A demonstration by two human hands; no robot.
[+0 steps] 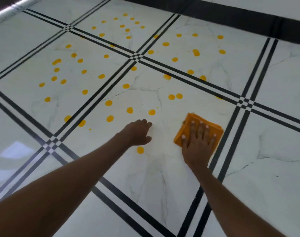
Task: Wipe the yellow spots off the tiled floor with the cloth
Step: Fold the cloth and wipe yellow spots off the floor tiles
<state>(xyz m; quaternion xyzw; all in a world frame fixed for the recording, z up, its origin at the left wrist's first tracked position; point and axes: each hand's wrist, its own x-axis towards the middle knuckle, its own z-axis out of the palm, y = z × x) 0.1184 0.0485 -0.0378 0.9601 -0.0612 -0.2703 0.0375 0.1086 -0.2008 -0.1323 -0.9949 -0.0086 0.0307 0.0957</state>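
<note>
A folded orange cloth lies flat on the white marbled tiled floor. My right hand presses down on it with fingers spread. My left hand rests on the bare tile a little to the cloth's left, fingers loosely curled, holding nothing. Several yellow spots dot the tiles: one just below my left hand, others just beyond it, and many more spread over the far tiles up to the back.
Black double lines cross the floor in a grid, one running just right of the cloth. A dark skirting band runs along the far wall. A shiny metal rail lies at the top left.
</note>
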